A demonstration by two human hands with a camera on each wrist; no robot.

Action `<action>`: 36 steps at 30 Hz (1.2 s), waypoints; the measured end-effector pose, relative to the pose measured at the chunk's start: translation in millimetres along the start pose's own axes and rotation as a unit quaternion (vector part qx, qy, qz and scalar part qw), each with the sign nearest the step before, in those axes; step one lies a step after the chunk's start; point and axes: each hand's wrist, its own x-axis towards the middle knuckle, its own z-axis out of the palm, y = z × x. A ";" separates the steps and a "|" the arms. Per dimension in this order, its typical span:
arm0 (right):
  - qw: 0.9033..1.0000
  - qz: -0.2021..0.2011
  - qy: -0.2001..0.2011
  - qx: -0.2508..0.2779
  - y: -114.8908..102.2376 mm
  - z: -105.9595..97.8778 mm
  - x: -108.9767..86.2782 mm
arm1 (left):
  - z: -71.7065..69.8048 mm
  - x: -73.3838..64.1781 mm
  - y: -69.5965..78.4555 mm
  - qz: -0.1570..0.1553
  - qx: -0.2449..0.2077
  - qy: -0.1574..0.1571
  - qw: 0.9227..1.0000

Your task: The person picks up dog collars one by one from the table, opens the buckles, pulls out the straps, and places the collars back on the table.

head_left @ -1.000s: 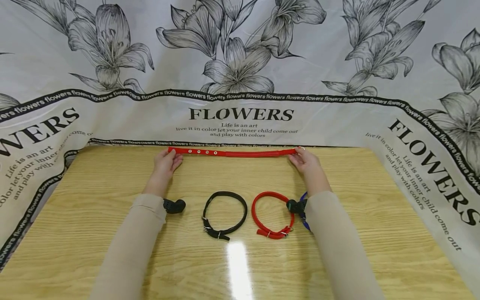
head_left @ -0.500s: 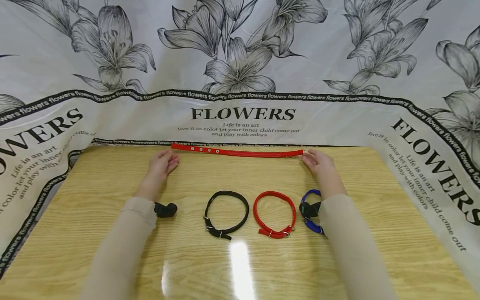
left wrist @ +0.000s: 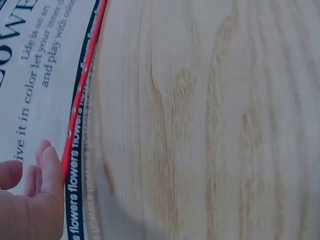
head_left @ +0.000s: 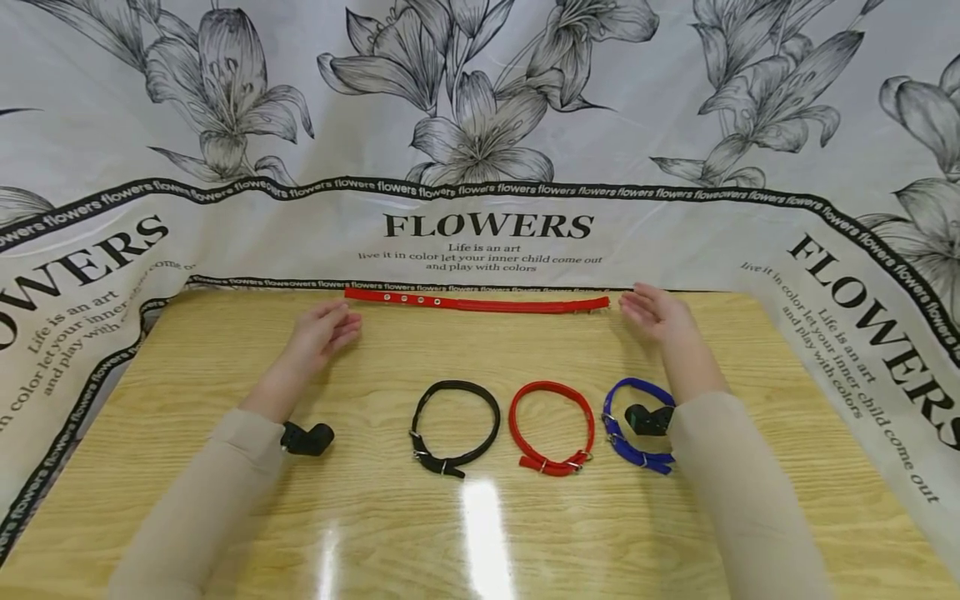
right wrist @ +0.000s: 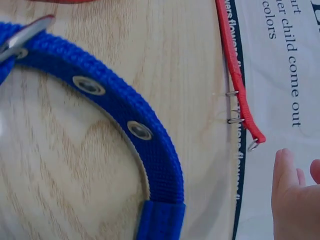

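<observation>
Strap (head_left: 517,307) of red colour lies nearly straight at the far edge of the bench (head_left: 375,533), beside the border of the cloth (head_left: 300,237). The left grip (head_left: 318,332) is released, its fingers (left wrist: 51,170) beside the end with the eyelets (head_left: 404,299); whether they touch it, I cannot tell. The right grip (head_left: 658,312) is also released, and a gap separates it from the ring (right wrist: 253,145) at the other end. I judge the strap to be light and not fragile, probably bending easily, but somewhat stiffer where it looks thicker. It may slip slightly; the ring should give a sure place for pinching. Holding both ends seems best, since lifting from one would probably let the other swing.
</observation>
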 end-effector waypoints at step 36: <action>0.870 -0.055 -0.287 -0.397 113.8 27.7 -81.4 | 33.3 -84.2 -51.0 0.072 0.294 -0.275 0.913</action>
